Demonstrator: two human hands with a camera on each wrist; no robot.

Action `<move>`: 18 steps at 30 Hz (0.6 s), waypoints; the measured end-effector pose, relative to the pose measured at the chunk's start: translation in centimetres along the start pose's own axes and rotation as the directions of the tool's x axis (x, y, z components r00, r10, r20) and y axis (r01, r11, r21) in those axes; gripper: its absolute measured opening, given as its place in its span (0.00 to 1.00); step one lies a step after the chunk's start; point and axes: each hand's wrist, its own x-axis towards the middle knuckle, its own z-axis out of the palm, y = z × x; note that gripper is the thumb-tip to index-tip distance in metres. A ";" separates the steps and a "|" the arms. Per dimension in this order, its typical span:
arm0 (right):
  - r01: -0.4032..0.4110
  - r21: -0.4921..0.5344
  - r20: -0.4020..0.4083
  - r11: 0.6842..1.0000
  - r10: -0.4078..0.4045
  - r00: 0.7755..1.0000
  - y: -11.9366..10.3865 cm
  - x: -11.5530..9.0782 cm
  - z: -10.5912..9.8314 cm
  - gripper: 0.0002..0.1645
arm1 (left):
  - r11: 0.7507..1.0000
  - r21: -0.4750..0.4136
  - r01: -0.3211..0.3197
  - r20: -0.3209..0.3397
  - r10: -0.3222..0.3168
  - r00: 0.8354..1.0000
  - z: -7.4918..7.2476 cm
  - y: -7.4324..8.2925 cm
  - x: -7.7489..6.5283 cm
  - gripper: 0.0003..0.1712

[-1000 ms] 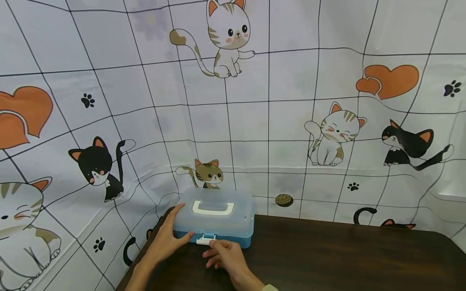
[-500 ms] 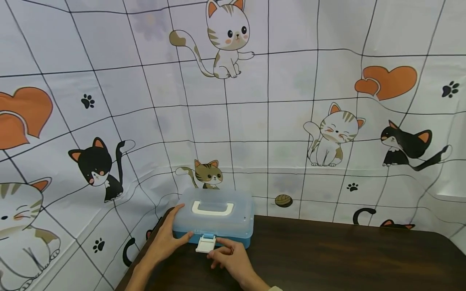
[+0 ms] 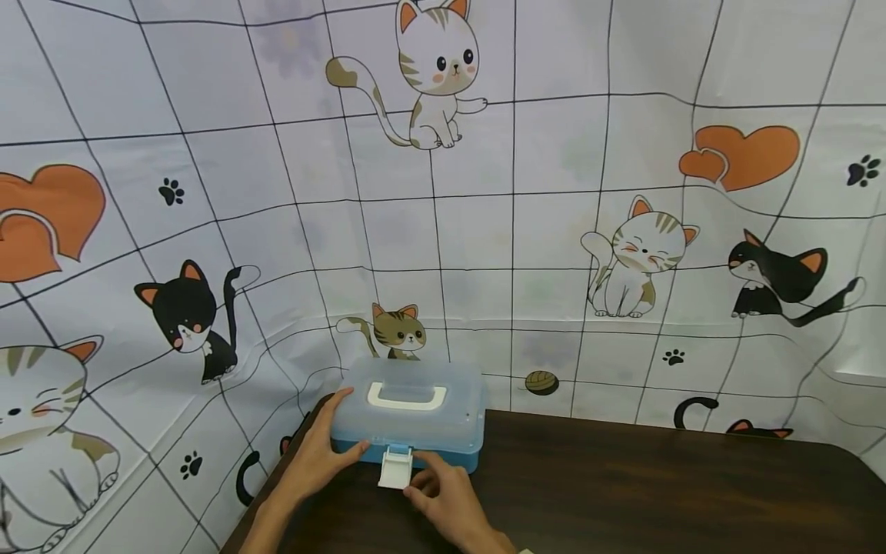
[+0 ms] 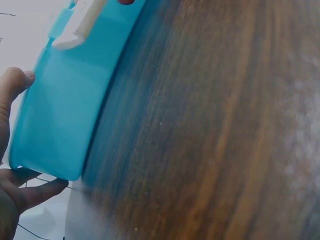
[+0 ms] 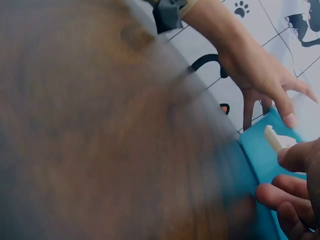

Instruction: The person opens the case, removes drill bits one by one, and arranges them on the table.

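A plastic box [image 3: 429,427] with a translucent lid and blue base stands on a dark wooden table. Its white latch [image 3: 396,469] is swung out from the front, and a white carry handle [image 3: 404,400] lies flat on the lid. At the box's left end, my left hand [image 3: 314,454] holds the front corner, thumb on the front rim and fingers along the side. My right hand [image 3: 450,492] is at the latch's right edge, thumb and index finger on it. In the right wrist view a fingertip [image 5: 292,155] touches the latch. The box's contents cannot be made out.
The brown tabletop [image 3: 623,485] extends to the right of the box. Behind and to the left hangs a white sheet [image 3: 554,154] with grid lines and cartoon cats, close to the box's back and left side.
The white latch has swung outward from the box's front, and its broad face now shows. My right hand has moved slightly with it. My left hand and the box have stayed in place.
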 end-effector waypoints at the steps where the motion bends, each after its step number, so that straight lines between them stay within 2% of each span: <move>1: 0.013 -0.036 0.001 0.999 -0.013 1.000 0.0 0.1 0.0 0.29 | 1.000 -0.001 -0.003 -0.001 0.003 1.000 0.0 0.0 0.0 0.58; 4: 0.043 -0.189 0.011 0.981 -0.041 0.999 -0.2 0.3 -0.2 0.29 | 1.000 -0.002 -0.005 -0.002 0.005 1.000 0.0 -0.1 -0.1 0.57; 6: 0.065 -0.330 0.016 0.942 -0.063 0.998 -0.4 0.4 -0.2 0.30 | 1.000 -0.004 -0.005 -0.001 0.005 1.000 0.1 -0.2 -0.1 0.57; 7: 0.076 -0.405 0.018 0.911 -0.075 0.997 -0.5 0.4 -0.1 0.30 | 1.000 -0.005 -0.006 0.002 0.006 1.000 0.1 -0.2 -0.1 0.57; 11: 0.122 -0.652 0.022 0.749 -0.142 0.990 -0.9 0.5 0.0 0.30 | 1.000 -0.001 -0.017 0.000 0.017 1.000 0.1 -0.3 -0.2 0.57; 13: 0.132 -0.713 0.029 0.688 -0.159 0.987 -1.0 0.6 0.1 0.30 | 1.000 -0.004 -0.019 -0.003 0.019 1.000 0.1 -0.3 -0.2 0.57; 14: 0.134 -0.731 0.032 0.669 -0.162 0.986 -1.0 0.6 0.2 0.29 | 1.000 -0.004 -0.021 -0.004 0.021 1.000 0.1 -0.3 -0.2 0.57; 18: 0.128 -0.764 0.043 0.632 -0.148 0.988 -0.8 0.9 0.5 0.27 | 1.000 -0.013 -0.021 -0.006 0.021 1.000 0.1 -0.4 -0.2 0.57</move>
